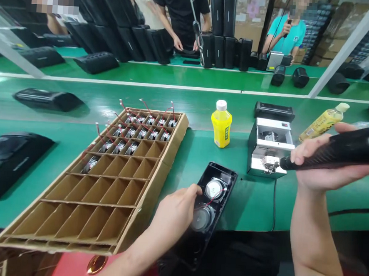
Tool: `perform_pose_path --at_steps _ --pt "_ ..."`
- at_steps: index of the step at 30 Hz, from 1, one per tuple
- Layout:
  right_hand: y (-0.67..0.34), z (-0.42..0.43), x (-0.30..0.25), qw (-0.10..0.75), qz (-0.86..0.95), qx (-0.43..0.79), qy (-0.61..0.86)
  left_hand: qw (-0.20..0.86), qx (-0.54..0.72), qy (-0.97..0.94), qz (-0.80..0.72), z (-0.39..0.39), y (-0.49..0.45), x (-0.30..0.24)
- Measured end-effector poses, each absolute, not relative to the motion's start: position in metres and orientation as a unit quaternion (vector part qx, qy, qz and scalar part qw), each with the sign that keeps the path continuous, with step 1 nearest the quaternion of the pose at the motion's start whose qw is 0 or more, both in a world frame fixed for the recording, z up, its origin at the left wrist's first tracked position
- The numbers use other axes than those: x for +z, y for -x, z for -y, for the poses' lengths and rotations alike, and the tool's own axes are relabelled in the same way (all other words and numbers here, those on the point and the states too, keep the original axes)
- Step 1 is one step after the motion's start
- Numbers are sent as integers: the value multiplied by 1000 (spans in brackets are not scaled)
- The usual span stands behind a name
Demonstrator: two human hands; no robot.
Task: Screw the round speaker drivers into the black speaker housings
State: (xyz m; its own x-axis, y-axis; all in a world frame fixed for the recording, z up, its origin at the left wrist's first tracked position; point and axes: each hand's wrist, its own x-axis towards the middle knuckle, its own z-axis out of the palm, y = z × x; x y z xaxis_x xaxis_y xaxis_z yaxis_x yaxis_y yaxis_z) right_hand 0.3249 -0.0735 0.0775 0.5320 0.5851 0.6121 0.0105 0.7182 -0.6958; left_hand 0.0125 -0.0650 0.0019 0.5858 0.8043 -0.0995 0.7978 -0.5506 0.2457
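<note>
The left hand [175,214] rests on a black rectangular plastic speaker housing [221,175] lying on the green table [248,212], fingers bunched against a round silver speaker driver [215,189]; whether that grip pinches anything, I cannot tell. The right hand [322,173] has its grip closed around a black electric screwdriver [352,148], tip pointing left, near a silver-and-black screw feeder [266,149]. Left of the housing lies a brown cardboard divider tray [178,129], with red-wired speaker drivers [143,131] filling its far compartments. A yellow plastic bottle [221,125] stands beyond the housing.
</note>
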Motion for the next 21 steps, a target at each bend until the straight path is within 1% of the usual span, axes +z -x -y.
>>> perform_pose_path --at_steps 3,6,11,17,19,21 --pt "-324 68 62 796 495 164 308 115 1 -917 -382 51 -20 15" --pt "-327 66 51 782 512 183 305 113 -20 -951 -286 35 -34 24" --pt "-325 64 46 778 518 188 302 115 -41 -977 -173 12 -57 18" --pt "-322 68 49 778 512 180 316 131 -33 -981 -139 1 -67 1" --pt "-319 74 55 778 502 169 338 139 -28 -980 -141 3 -63 2" --pt "-318 81 64 764 486 188 382 151 -17 -979 -140 7 -56 7"
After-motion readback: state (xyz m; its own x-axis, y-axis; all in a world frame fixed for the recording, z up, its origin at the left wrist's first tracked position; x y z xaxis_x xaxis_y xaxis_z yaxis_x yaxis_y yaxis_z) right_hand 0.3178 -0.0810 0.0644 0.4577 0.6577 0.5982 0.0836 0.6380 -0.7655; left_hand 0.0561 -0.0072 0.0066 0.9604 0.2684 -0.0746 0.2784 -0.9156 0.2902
